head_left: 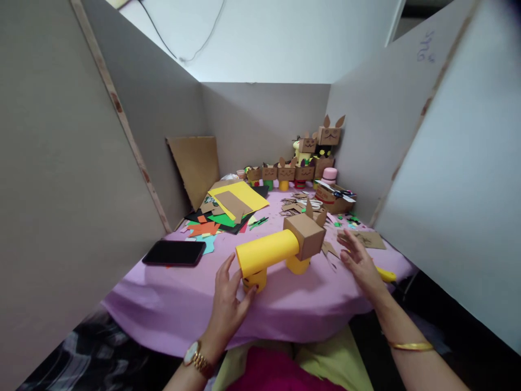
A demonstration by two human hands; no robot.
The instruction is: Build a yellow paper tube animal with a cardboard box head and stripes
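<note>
A yellow paper tube (266,251) lies level on two short yellow roll legs. At its right end sits a brown cardboard box head (306,235) with two pointed ears. My left hand (231,295) is at the tube's left end, fingers apart, with its fingertips against the tube and the nearer yellow leg (256,279). To the right of the box head, my right hand (360,264) hovers over the cloth with its fingers spread and nothing in them.
A black phone (174,253) lies at left. Coloured paper sheets (244,196) and scraps are behind it. Several box-headed animals (286,174) stand at the back, near a cardboard box (336,202) holding tools. A yellow-handled tool (386,275) lies at right. Grey panels enclose the purple-covered table (195,304).
</note>
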